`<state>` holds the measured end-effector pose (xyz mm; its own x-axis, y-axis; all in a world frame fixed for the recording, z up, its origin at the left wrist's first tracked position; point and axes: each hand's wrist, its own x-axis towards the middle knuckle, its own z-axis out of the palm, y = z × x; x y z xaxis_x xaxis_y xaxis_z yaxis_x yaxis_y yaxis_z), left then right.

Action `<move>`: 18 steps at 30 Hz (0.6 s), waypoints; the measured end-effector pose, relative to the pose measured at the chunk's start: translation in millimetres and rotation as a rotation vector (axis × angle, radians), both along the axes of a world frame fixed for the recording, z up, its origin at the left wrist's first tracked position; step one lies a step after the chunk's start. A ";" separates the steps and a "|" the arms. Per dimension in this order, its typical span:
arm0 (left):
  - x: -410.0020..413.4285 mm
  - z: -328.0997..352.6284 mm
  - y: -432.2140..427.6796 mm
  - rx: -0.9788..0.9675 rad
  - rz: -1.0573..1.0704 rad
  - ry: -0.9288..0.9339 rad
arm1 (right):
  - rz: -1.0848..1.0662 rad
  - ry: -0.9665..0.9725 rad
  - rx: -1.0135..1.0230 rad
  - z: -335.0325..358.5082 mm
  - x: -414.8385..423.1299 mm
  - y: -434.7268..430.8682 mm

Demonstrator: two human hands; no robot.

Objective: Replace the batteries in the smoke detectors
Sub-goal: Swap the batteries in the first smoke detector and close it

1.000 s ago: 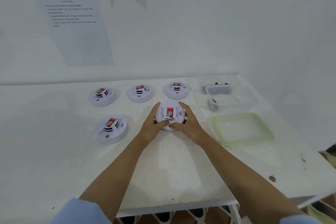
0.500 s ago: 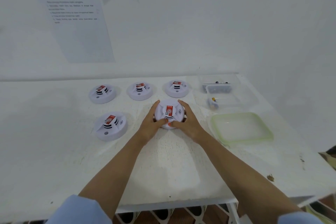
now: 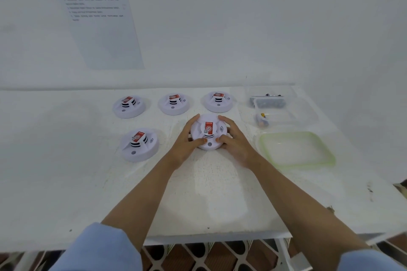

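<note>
Clasps the near-centre smoke detector (image 3: 208, 132) from both sides, left hand (image 3: 185, 145) and right hand (image 3: 235, 145) with fingers (image 3: 193, 120) curled close round its rim and thumbs pressed on the near edge. Rests flat on the white table (image 3: 209, 193), red label up, just in front of the back row (image 3: 174, 103) of three more and well right of a fourth detector (image 3: 139, 145). Shows almost nothing changed from a second ago: same grip, same spot, casing apparently unopened. Suggests a twist to free the body, barely begun. Leaves batteries (image 3: 263, 115) waiting in clear containers (image 3: 267, 101) at right, beside a green-rimmed lid (image 3: 297, 149).
</note>
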<state>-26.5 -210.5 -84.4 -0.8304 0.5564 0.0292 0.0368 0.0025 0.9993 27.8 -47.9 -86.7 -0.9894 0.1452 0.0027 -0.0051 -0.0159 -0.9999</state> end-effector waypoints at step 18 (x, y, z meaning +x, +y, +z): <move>0.5 -1.5 -2.9 -0.003 0.022 0.012 | -0.001 0.024 -0.042 4.6 4.3 -6.1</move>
<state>-25.9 -213.4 -85.9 -0.8420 0.5382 0.0378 0.0487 0.0062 0.9988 32.1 -54.0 -82.1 -0.9890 0.1464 0.0200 -0.0289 -0.0583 -0.9979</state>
